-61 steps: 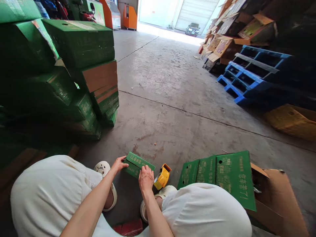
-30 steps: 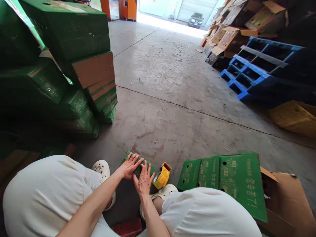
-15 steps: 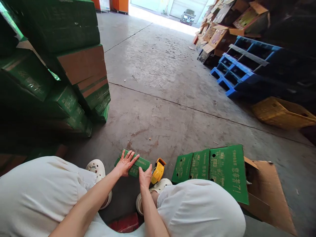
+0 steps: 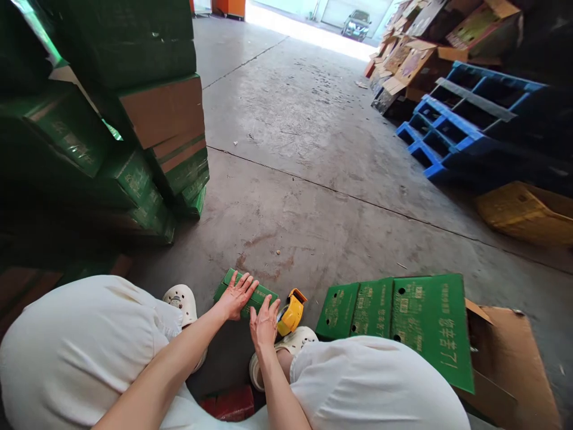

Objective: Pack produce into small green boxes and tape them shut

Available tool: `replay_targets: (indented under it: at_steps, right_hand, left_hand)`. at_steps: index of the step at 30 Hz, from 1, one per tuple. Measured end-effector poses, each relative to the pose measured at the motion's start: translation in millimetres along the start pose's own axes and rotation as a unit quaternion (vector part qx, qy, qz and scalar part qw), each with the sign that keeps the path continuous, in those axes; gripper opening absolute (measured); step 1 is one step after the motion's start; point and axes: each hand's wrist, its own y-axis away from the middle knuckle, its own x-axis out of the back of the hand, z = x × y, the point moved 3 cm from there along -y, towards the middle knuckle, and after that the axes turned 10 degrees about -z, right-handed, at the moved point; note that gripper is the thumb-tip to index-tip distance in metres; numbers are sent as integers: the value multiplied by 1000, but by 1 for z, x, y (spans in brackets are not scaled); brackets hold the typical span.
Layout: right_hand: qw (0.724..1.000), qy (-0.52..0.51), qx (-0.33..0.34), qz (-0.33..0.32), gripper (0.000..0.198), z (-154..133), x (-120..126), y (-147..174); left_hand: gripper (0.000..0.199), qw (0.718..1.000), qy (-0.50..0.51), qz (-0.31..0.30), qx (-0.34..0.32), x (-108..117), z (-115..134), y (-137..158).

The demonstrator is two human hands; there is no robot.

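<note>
A small green cardboard box with pale printing lies on the floor between my feet. My left hand rests on its top with the fingers stretched out. Across the near right end of the same box lies my right hand, its fingers extended and partly covering the printing. Just right of that hand, a yellow tape dispenser sits by my right shoe, apart from my fingers. Neither hand is wrapped around anything.
Several green boxes stand in a row to the right, beside an opened brown carton. Stacked green cartons rise at the left. Blue pallets, a yellow crate and a red object are also around.
My right hand has moved from the box's right end onto its top, with the fingers now laid forward. The left hand stays on the box. The whole view has shifted slightly.
</note>
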Motion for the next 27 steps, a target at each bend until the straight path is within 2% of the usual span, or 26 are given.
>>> replay_targets:
  at_steps: [4, 6, 8, 13, 20, 22, 25, 27]
  right_hand:
    - [986, 148, 69, -23, 122, -7, 2, 6]
    - [977, 198, 77, -23, 129, -10, 3, 4]
    - [973, 217, 69, -29, 125, -12, 5, 0]
    - [976, 205, 73, -26, 100, -16, 9, -5]
    - [988, 138, 65, -21, 89, -20, 12, 5]
    - [991, 107, 78, -32, 90, -23, 17, 7]
    - [992, 12, 87, -88, 90, -22, 31, -3]
    - [991, -101, 6, -82, 79, -8, 46, -17]
  left_hand:
    - [130, 1000, 11, -1, -5, 4, -2, 2]
    - [129, 1000, 15, -2, -9, 7, -3, 3]
    - [127, 1000, 17, -3, -14, 9, -3, 3]
    - [130, 1000, 10, 0, -14, 10, -3, 2]
    - [138, 999, -31, -8, -14, -2, -4, -3]
    - [135, 999, -34, -5, -24, -3, -4, -3]
    - [132, 999, -30, 0, -26, -3, -4, -1]
    - [132, 999, -33, 5, -21, -2, -3, 0]
